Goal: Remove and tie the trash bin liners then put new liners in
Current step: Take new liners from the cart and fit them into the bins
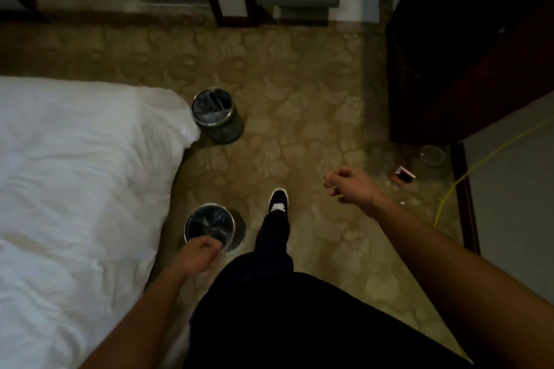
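Liners are fitted in two round metal bins standing on the patterned carpet (299, 93) beside the bed (75, 159).

1. Far bin (229, 129): upright, touching the corner of the white bedding. Its dark liner (209, 108) sits inside the rim.
2. Near bin (188, 223): upright, just beside the bed edge and near the person's forward shoe (278, 201). Its liner (209, 220) lies crumpled inside.
3. Left grip (199, 252): positioned over the near rim of the near bin, fingers curled. Motion blur prevents confirming whether it has hold of the rim or liner.
4. Right grip (349, 184): raised over bare carpet, well apart from both bins, fingers loosely curled, nothing visible in it.
5. Dark cabinet (464, 54): at right, with a yellow cable (479, 163) running down beside it.
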`<state>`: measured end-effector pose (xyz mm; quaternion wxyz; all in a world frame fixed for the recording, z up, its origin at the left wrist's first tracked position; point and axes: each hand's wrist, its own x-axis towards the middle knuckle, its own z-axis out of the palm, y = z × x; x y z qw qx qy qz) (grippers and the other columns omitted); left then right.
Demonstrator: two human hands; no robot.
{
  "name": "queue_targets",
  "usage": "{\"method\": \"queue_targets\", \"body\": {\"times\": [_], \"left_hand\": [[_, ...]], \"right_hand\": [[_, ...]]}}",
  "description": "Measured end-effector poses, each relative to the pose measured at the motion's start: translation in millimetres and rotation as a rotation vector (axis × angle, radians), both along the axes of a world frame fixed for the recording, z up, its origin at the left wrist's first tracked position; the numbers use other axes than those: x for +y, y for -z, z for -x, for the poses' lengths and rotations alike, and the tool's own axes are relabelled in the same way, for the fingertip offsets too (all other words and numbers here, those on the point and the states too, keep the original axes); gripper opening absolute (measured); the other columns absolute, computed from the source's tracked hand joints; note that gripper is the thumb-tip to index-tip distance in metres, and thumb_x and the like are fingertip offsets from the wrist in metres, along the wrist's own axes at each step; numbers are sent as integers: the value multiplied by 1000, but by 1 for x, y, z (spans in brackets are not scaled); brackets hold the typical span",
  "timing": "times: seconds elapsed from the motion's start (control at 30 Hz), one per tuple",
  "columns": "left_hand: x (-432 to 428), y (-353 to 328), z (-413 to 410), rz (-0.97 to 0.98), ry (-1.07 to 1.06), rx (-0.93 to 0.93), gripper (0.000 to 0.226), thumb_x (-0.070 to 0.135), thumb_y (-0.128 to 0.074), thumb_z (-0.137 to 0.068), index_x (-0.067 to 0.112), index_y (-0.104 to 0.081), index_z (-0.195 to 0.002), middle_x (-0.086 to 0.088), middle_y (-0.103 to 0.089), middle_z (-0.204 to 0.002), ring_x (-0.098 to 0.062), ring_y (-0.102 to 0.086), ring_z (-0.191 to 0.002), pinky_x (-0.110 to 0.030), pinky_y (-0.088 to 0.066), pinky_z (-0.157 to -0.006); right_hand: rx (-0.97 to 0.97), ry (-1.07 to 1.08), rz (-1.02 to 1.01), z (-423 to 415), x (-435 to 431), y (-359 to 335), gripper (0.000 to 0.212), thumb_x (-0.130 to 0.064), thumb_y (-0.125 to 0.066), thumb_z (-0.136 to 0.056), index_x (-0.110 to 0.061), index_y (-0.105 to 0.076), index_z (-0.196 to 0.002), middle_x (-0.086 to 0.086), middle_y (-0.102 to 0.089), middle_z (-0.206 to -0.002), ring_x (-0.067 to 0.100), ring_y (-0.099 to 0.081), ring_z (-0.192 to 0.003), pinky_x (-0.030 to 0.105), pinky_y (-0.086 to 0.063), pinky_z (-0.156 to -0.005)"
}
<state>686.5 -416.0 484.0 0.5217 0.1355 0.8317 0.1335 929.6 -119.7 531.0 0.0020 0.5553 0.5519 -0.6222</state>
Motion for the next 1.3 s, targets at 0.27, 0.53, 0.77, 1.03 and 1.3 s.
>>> {"method": "queue_targets", "body": {"times": [0.27,0.53,0.77,1.03,1.3], "left_hand": [[186,-17,122,-36,149,-35,28,30,-53,-102,15,-64,-81,-7,-65,-75,-19,-60,-66,-29,-49,-64],[454,-42,183,-227,432,-48,20,21,-54,-101,4,-65,-101,-7,-66,-84,-18,-61,-77,-31,-51,-73],[627,-23,235,-242,311,-57,14,18,-56,-98,24,-62,-86,-9,-64,-84,-18,-58,-73,-25,-41,-61],[696,-29,324,-153,198,62,20,12,-53,-101,10,-55,-81,1,-51,-64,-18,-50,-61,-23,-41,-53],[739,-2,406,-39,50,41,20,9,-54,-101,12,-62,-84,-3,-60,-69,-10,-55,-55,-22,-42,-55]], "right_hand": [[-198,-32,-34,69,126,23,19,-22,-59,-100,-12,-63,-84,8,-66,-83,16,-58,-68,25,-42,-53],[-399,119,85,50,228,48,19,-15,-63,-95,3,-68,-94,16,-66,-80,23,-59,-66,27,-42,-53],[-338,175,187,114,385,67,17,-16,-58,-101,-3,-65,-92,14,-63,-89,19,-54,-69,25,-39,-56],[-145,5,53,274,580,22,18,-20,-60,-98,-11,-67,-84,14,-69,-89,15,-59,-66,27,-41,-57],[66,-119,-49,452,739,-35,16,-11,-59,-100,0,-66,-109,11,-63,-94,11,-56,-68,19,-43,-54]]}}
